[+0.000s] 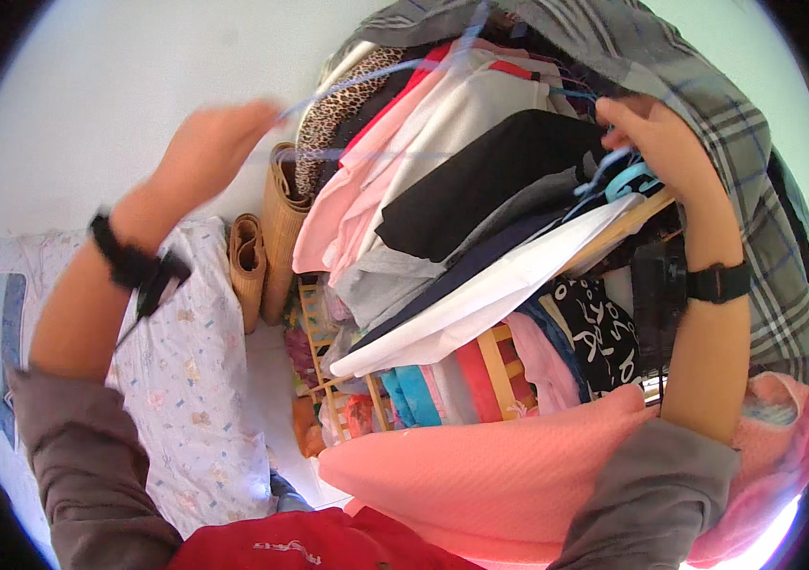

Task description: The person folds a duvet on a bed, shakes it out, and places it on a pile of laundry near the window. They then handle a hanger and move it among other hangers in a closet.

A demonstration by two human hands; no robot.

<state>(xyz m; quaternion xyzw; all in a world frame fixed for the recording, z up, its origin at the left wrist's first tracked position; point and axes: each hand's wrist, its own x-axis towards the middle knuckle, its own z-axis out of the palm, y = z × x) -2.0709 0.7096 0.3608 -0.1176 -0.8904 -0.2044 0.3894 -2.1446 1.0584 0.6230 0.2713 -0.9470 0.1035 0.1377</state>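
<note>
My left hand (209, 153), blurred, pinches one corner of a light-blue clothes hanger (369, 75). The hanger bears no garment; its hook points up in front of the hanging clothes. At the right of the wardrobe, my right hand (654, 146) is among the hanger tops, with its fingers curled beside blue hangers (600, 171); whether it grips one is hidden. Below that hand hang a white garment (476, 313), a black garment (476, 192) and a grey garment (394, 281). Pink and cream garments (440, 132) hang farther left.
A grey plaid cloth cover (725, 135) drapes over the wardrobe. Folded clothes (440, 388) lie on wooden slatted shelves (500, 370) beneath. Rolled bamboo mats (280, 235) stand left, beside a bed with a patterned sheet (191, 377). A pink cloth (476, 477) spreads before me.
</note>
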